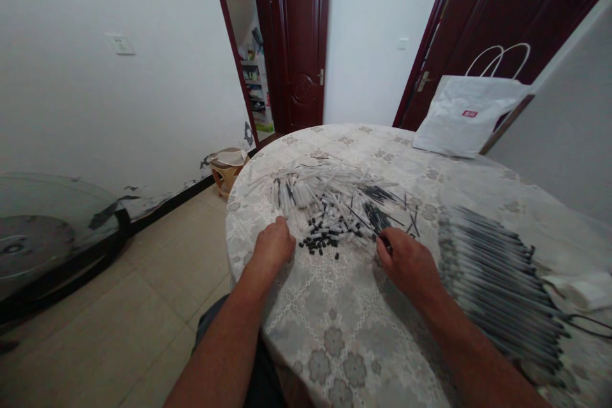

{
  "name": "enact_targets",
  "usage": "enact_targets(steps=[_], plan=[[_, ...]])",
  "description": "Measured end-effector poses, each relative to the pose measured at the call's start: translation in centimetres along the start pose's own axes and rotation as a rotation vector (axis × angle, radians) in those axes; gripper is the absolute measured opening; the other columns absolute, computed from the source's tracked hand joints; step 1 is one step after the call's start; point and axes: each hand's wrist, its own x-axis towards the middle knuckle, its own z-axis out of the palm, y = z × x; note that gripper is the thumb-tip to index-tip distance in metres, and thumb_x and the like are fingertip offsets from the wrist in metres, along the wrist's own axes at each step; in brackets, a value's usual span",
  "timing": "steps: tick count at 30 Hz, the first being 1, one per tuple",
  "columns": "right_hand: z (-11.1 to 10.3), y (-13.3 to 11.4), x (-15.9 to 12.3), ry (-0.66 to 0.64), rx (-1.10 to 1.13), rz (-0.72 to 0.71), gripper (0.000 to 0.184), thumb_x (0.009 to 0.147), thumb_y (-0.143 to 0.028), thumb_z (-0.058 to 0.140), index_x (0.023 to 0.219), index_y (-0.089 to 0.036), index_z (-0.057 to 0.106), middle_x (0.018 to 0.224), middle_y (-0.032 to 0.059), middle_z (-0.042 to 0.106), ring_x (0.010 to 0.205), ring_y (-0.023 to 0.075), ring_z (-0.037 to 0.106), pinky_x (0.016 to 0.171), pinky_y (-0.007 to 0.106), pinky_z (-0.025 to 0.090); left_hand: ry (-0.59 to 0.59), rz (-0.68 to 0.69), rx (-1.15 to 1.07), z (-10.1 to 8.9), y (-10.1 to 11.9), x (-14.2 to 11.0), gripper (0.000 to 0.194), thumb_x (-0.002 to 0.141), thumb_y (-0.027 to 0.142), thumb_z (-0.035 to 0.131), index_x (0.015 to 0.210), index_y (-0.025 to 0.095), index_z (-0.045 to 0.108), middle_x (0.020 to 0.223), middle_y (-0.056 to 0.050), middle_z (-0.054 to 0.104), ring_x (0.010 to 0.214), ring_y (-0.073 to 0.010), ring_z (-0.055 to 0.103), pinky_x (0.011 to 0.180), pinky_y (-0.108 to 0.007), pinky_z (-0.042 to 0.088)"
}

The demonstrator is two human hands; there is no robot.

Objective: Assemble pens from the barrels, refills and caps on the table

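A heap of white pen barrels (318, 194) lies in the middle of the round table (344, 325), with thin black refills (380, 204) and small black caps (320, 243) scattered at its near edge. My left hand (273, 245) rests knuckles up at the heap's left edge, fingers curled under and hidden. My right hand (406, 261) sits at the heap's right edge, fingers pinched on a small black piece (386, 245) among the refills.
A row of assembled pens (497, 274) lies on the table at the right. A white paper bag (466, 118) leans at the table's far side. A small stool (227, 169) stands by the doorway, and a glass disc (48, 236) leans at the left wall.
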Motion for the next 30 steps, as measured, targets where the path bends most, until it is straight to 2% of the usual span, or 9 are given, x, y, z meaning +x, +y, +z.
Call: enact_targets(steps=[4,8,10,12,14,16,19,24,30], plan=[[-0.1,-0.2,0.0,-0.005,-0.012,-0.001,0.016,0.098,-0.029,0.050,0.090,-0.021,0.060,0.083,0.0049,0.067,0.072,0.0192,0.062,0.063,0.029,0.035,-0.041,0.027,-0.041,-0.2,-1.3,-2.2,0.022,0.087,0.021,0.051,0.105,0.013,0.062,0.101,-0.022,0.072,0.094,-0.0318,0.069,0.078,-0.036,0.045],[0.0,-0.6,-0.1,-0.003,0.032,-0.018,0.015,0.098,-0.028,0.051,0.092,-0.020,0.061,0.083,0.0051,0.067,0.073,0.0195,0.063,0.065,0.029,0.038,-0.057,0.090,-0.234,-0.5,-2.7,-3.5,0.012,0.083,0.020,0.052,0.086,0.017,0.063,0.090,-0.012,0.073,0.085,-0.0252,0.068,0.072,-0.033,0.044],[0.0,-1.0,-0.2,-0.002,0.089,-0.057,0.016,0.099,-0.028,0.051,0.093,-0.020,0.062,0.084,0.0050,0.067,0.074,0.0192,0.064,0.067,0.029,0.040,-0.111,0.114,-0.454,-0.7,-2.9,-3.6,0.009,0.081,0.019,0.053,0.082,0.018,0.062,0.077,-0.006,0.070,0.072,-0.0204,0.065,0.066,-0.030,0.044],[-0.1,-1.4,-0.2,-0.007,0.162,-0.122,0.016,0.100,-0.028,0.050,0.094,-0.020,0.063,0.085,0.0049,0.066,0.074,0.0184,0.064,0.069,0.029,0.042,-0.213,0.125,-0.783,-1.0,-2.4,-3.4,0.007,0.080,0.019,0.055,0.083,0.018,0.061,0.070,-0.003,0.067,0.063,-0.0171,0.063,0.063,-0.029,0.046],[-0.1,-1.9,-0.2,-0.009,0.228,-0.187,0.016,0.100,-0.027,0.049,0.095,-0.020,0.063,0.086,0.0048,0.066,0.074,0.0177,0.063,0.070,0.028,0.044,-0.308,0.135,-1.187,-1.5,-1.4,-2.8,0.008,0.080,0.021,0.060,0.087,0.017,0.061,0.075,-0.003,0.068,0.067,-0.0165,0.066,0.066,-0.029,0.052],[-0.1,-2.4,-0.3,-0.010,0.276,-0.237,0.017,0.101,-0.025,0.048,0.096,-0.020,0.063,0.087,0.0052,0.066,0.076,0.0176,0.063,0.072,0.028,0.045,-0.339,0.128,-1.532,-2.2,-0.2,-1.9,0.017,0.078,0.023,0.070,0.091,0.016,0.062,0.084,-0.005,0.071,0.077,-0.0180,0.070,0.073,-0.032,0.057],[0.1,-2.6,-0.4,0.004,0.306,-0.273,0.017,0.102,-0.024,0.046,0.101,-0.020,0.063,0.091,0.0065,0.067,0.081,0.0186,0.064,0.075,0.029,0.048,-0.337,0.116,-1.787,-3.1,1.3,-0.7,0.028,0.073,0.024,0.079,0.093,0.016,0.060,0.089,-0.006,0.073,0.081,-0.0202,0.073,0.076,-0.035,0.060],[0.3,-2.0,-0.4,0.020,0.300,-0.260,0.017,0.101,-0.023,0.047,0.105,-0.020,0.064,0.094,0.0076,0.069,0.084,0.0196,0.066,0.078,0.030,0.049,-0.287,0.132,-1.908,-2.7,1.5,0.2,0.032,0.074,0.027,0.082,0.094,0.017,0.059,0.092,-0.006,0.076,0.086,-0.0227,0.076,0.078,-0.037,0.060],[0.3,-2.0,-0.3,-0.027,0.263,-0.256,0.018,0.100,-0.021,0.048,0.102,-0.019,0.066,0.092,0.0077,0.068,0.083,0.0197,0.065,0.078,0.030,0.049,-0.274,0.156,-1.819,-1.2,1.2,0.0,0.030,0.076,0.028,0.082,0.095,0.015,0.064,0.097,-0.009,0.076,0.088,-0.0234,0.075,0.077,-0.036,0.062]])
